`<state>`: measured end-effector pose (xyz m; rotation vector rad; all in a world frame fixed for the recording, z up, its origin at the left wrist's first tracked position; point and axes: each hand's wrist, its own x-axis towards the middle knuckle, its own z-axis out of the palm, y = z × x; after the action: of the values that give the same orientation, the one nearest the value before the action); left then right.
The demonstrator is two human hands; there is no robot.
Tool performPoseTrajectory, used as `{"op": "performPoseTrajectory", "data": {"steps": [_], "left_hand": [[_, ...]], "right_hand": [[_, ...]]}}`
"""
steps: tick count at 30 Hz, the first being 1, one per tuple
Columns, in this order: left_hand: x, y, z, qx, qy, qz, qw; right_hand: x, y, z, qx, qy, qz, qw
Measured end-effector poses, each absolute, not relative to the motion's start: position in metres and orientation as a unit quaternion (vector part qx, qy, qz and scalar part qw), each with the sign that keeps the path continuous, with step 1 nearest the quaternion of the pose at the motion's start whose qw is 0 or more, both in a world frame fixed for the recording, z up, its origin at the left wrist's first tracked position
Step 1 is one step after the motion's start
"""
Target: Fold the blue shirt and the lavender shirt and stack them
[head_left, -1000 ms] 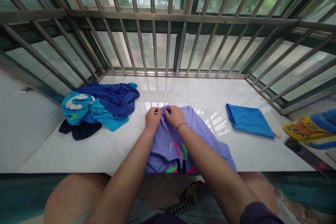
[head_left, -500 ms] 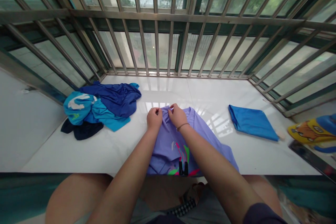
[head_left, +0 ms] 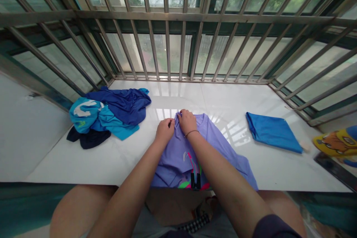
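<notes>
A lavender shirt (head_left: 178,163) with a bright green, pink and black print lies spread before me, its lower part reaching the front edge of the white ledge (head_left: 195,98). My left hand (head_left: 165,130) is closed in a pinch on the shirt's upper left edge, beside the collar. Close by on the right, my right hand (head_left: 187,121) is also closed on the fabric near the neckline. A thin bracelet circles my right wrist. The shirt's right sleeve fans out to the right, and my right forearm covers part of the print.
To the left lies a heap of crumpled blue and navy clothes (head_left: 125,104). A folded blue garment (head_left: 273,132) rests at the right. Beyond it are a yellow cartoon-patterned item (head_left: 333,143) and a dark flat object (head_left: 334,171). Metal bars (head_left: 181,16) enclose the ledge.
My left hand has shifted slightly right and down along the shirt's edge, and the fabric near the collar is bunched less. My right hand keeps its pinch almost in place.
</notes>
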<state>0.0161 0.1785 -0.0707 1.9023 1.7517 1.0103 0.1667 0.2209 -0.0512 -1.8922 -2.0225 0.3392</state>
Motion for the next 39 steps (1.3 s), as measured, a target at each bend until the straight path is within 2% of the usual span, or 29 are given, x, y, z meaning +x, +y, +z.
{"op": "performPoseTrajectory", "data": {"steps": [4, 9, 11, 17, 22, 30, 34, 39], "left_hand": [[0.015, 0.152, -0.069, 0.735, 0.573, 0.317, 0.176], [0.020, 0.121, -0.066, 0.788, 0.588, 0.160, 0.082], [0.018, 0.109, -0.063, 0.795, 0.589, 0.136, 0.057], [-0.006, 0.049, -0.050, 0.830, 0.524, 0.190, 0.022], [-0.010, -0.001, -0.052, 0.886, 0.408, 0.207, 0.072], [-0.005, -0.021, -0.049, 0.841, 0.417, 0.317, 0.138], [-0.004, -0.028, -0.042, 0.859, 0.405, 0.262, 0.170], [-0.016, -0.035, -0.041, 0.875, 0.419, 0.221, 0.101]], "right_hand": [[0.172, 0.225, -0.051, -0.671, -0.702, 0.141, 0.195], [0.178, 0.228, -0.049, -0.670, -0.690, 0.170, 0.215], [0.178, 0.227, -0.048, -0.669, -0.688, 0.172, 0.223], [0.178, 0.224, -0.048, -0.659, -0.693, 0.172, 0.237], [0.177, 0.224, -0.047, -0.657, -0.696, 0.174, 0.233], [0.175, 0.221, -0.043, -0.658, -0.701, 0.163, 0.220], [0.175, 0.221, -0.043, -0.658, -0.704, 0.157, 0.217], [0.175, 0.222, -0.045, -0.658, -0.705, 0.153, 0.215]]}}
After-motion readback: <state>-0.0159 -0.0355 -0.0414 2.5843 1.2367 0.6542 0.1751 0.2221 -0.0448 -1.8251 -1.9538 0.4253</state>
